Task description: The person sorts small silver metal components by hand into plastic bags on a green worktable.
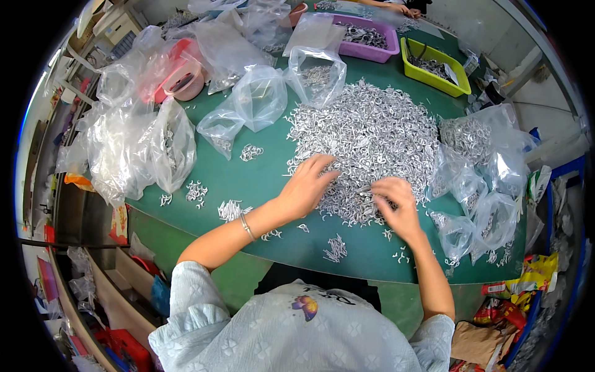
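Observation:
A wide heap of small silver-grey metal pieces [372,127], many of them curved, covers the middle of the green table. At the heap's near left edge my left hand [305,187] reaches in, its thumb and fingers apart and nothing seen between them. My right hand [398,203] is over the near right part of the heap. Its fingers bend in toward the thumb as in a pinch; any piece at the fingertips is too small to make out. Small sorted piles lie near my arms: straight pins [233,211], another straight-piece pile [335,248] and rings [251,152].
Clear plastic bags [124,142] crowd the left, and more bags of parts [493,214] lie right. Behind the heap stand a purple basin [372,51] and a yellow-green basin [434,75]. A pink tub [186,84] sits back left. Another person's hand [406,10] shows at the far edge.

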`<state>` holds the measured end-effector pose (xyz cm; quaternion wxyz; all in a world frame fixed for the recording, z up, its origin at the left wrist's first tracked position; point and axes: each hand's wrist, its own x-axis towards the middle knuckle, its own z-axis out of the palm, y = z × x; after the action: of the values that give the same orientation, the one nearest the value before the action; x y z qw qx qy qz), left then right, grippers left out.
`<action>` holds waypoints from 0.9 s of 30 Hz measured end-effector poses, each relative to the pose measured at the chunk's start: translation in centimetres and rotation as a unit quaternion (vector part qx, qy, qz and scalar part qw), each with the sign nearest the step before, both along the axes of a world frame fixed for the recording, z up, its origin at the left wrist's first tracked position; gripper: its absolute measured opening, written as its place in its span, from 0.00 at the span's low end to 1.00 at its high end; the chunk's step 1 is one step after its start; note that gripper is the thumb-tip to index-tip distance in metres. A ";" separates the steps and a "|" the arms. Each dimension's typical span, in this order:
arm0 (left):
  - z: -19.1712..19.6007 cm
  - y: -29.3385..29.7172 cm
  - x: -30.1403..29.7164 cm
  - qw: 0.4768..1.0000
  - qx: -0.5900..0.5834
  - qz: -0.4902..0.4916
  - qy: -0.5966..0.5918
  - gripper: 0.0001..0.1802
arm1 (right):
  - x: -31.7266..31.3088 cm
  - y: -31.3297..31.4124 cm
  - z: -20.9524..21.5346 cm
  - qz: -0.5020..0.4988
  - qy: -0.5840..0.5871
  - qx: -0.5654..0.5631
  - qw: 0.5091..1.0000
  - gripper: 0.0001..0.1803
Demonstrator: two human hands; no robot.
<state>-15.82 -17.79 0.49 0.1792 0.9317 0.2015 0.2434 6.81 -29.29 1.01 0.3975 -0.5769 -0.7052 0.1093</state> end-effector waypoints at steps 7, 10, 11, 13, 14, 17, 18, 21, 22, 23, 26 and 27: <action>-1.7 -0.5 3.5 0.986 0.109 -0.061 0.107 0.29 | 7.9 13.4 -2.1 -0.214 0.000 0.007 0.977 0.18; -1.3 0.0 2.8 0.990 0.072 -0.071 0.099 0.26 | 10.2 18.5 -4.6 -0.250 -0.077 -0.008 0.965 0.19; -1.4 0.2 2.4 0.991 0.062 -0.069 0.098 0.25 | 9.9 19.4 -4.8 -0.252 -0.104 -0.027 0.962 0.19; -1.6 0.6 2.0 0.992 0.044 -0.078 0.091 0.23 | 11.2 20.9 -6.2 -0.260 -0.153 -0.045 0.952 0.17; -1.6 0.6 1.6 0.993 0.030 -0.077 0.089 0.21 | 10.8 21.4 -5.9 -0.261 -0.134 -0.057 0.954 0.13; -1.6 0.5 1.3 0.994 0.016 -0.073 0.082 0.21 | 9.0 21.6 -4.2 -0.220 -0.139 -0.055 0.964 0.06; -1.5 0.6 1.4 0.994 0.016 -0.074 0.079 0.21 | 8.9 21.7 -4.7 -0.217 -0.173 0.036 0.960 0.07; -1.5 0.5 1.4 0.995 0.014 -0.075 0.070 0.21 | 9.7 21.9 -3.2 -0.193 0.035 0.035 0.980 0.08; -1.6 0.5 1.2 0.995 0.015 -0.074 0.066 0.21 | 10.1 21.1 -1.9 -0.204 0.067 0.078 0.974 0.08; -1.5 0.6 1.4 0.995 0.018 -0.083 0.059 0.20 | 12.6 20.5 -2.1 -0.205 0.163 0.064 0.963 0.07; -1.6 0.4 0.7 0.995 0.024 -0.084 0.044 0.20 | 14.9 17.3 0.1 -0.224 0.359 -0.068 0.903 0.10; -1.6 0.5 0.6 0.995 0.031 -0.086 0.046 0.20 | 16.2 16.6 -0.4 -0.232 0.358 -0.113 0.897 0.10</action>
<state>-15.21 -17.34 -1.07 0.1615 0.9609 0.1208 0.1897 23.01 -12.72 0.65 0.5690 -0.6872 -0.3444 0.2922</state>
